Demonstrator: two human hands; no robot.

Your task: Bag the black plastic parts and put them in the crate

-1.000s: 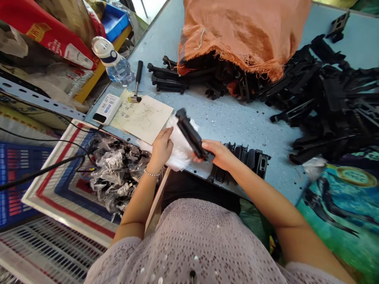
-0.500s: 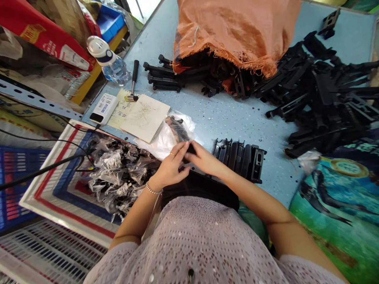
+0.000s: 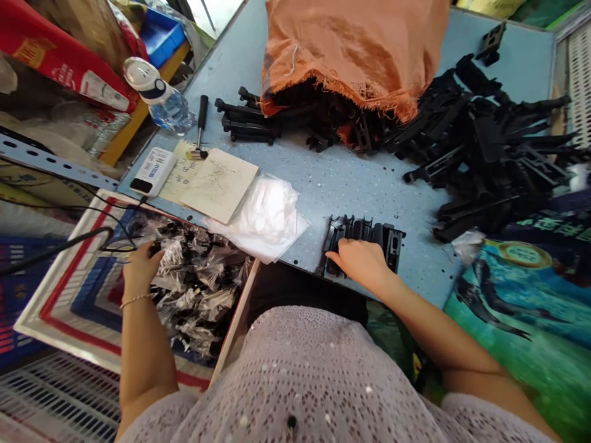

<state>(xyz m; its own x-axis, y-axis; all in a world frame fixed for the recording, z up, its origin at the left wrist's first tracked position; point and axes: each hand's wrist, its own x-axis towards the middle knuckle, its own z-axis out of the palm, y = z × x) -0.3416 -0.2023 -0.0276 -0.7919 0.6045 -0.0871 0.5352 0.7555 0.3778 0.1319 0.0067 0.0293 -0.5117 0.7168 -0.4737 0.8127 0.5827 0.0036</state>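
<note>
My left hand point(image 3: 140, 269) is over the left side of the crate, its fingers closed on a dark piece that looks like a black plastic part point(image 3: 155, 248); most of it is hidden. Below and beside it lie several black parts in clear plastic bags point(image 3: 203, 271). On the table's near edge, my right hand point(image 3: 362, 261) is closed around one of the black plastic parts in a short row point(image 3: 392, 243), with the fingertips hidden behind the hand. A stack of clear plastic bags point(image 3: 270, 212) lies flat between the two hands.
A plastic crate point(image 3: 60, 326) stands against the table point(image 3: 341, 178). A notepad point(image 3: 221, 184), hammer point(image 3: 202, 126), white device point(image 3: 154, 171) and water bottle point(image 3: 170, 107) are at left. An orange sack point(image 3: 355, 49) spills black parts; more form a pile point(image 3: 489, 141) at right. Cables cross the crate's corner.
My hands have parted from the bag stack. The left went left over the crate, and the right moved right onto the row of black parts. The dark part atop the bags is gone from there.
</note>
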